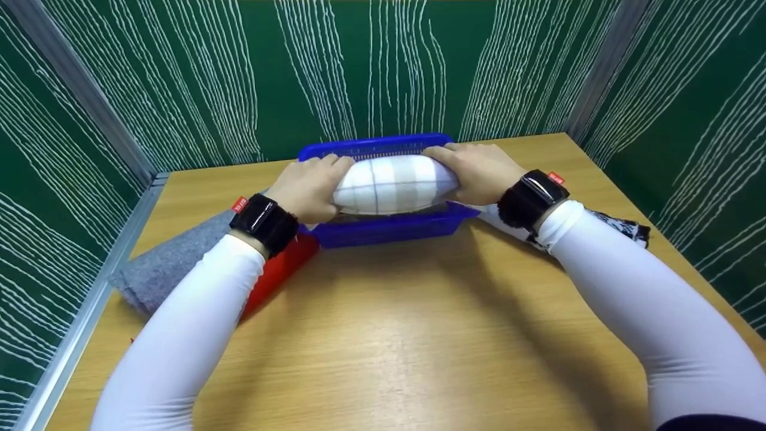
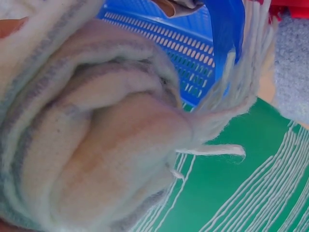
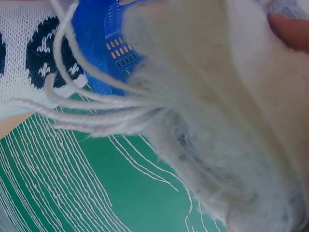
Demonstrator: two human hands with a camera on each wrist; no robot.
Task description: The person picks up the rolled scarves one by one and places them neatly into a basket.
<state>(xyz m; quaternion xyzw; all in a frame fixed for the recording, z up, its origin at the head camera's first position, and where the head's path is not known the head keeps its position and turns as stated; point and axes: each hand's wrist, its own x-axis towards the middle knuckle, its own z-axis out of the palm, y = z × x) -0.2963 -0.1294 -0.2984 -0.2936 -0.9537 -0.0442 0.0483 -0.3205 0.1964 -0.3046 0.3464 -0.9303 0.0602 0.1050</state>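
Observation:
A rolled plaid scarf point(image 1: 395, 184), white with beige and grey stripes, spans between both hands over the blue plastic basket point(image 1: 389, 233). My left hand point(image 1: 312, 187) grips its left end, thumb on the near side and fingers over the top. At the right end, my right hand point(image 1: 479, 172) grips it the same way. Both wrist views show the roll's thick layers and loose white fringe point(image 3: 96, 113). In the left wrist view, part of the basket's slotted wall point(image 2: 159, 36) appears beyond the scarf.
Left of the basket lie a grey rolled cloth point(image 1: 173, 266) and a red one point(image 1: 281, 278). To the right, a black-and-white knitted piece point(image 1: 622, 227) lies partly behind my right wrist. Green walls with white lines point(image 1: 389, 72) enclose the wooden table point(image 1: 395, 341) at the back and sides.

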